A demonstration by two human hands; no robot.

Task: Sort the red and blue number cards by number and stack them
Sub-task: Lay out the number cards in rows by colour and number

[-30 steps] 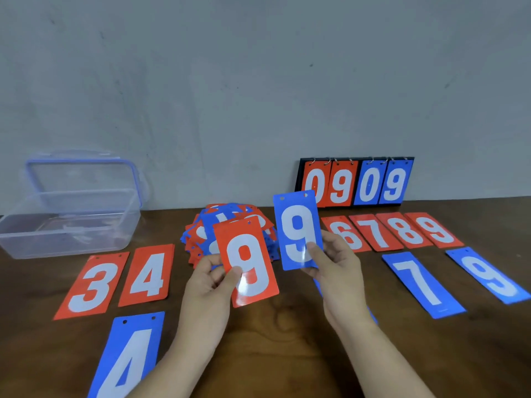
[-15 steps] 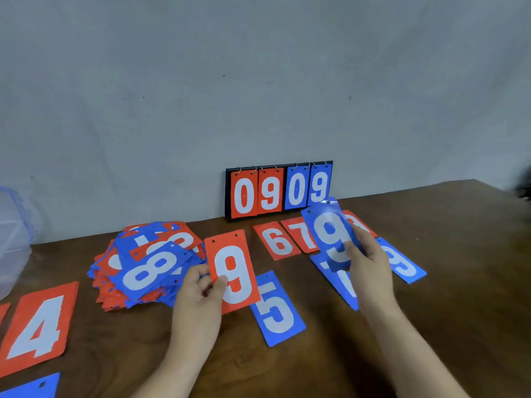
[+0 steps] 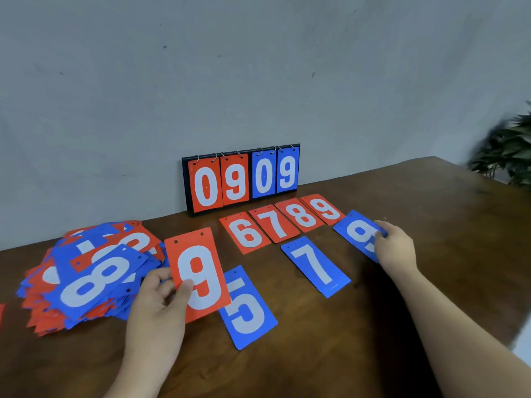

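bearing a white 9, two-holed red card (image 3: 198, 271)

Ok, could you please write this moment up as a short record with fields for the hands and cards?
left hand: holds red 9 card, overlapping blue 5 card
right hand: grips blue 9 card, low, beside the red row's 9
red row: 6, 7, 8, 9, flat before the scoreboard
blue 7 card: flat, untouched
pile: mixed colours, left, blue 8 on top
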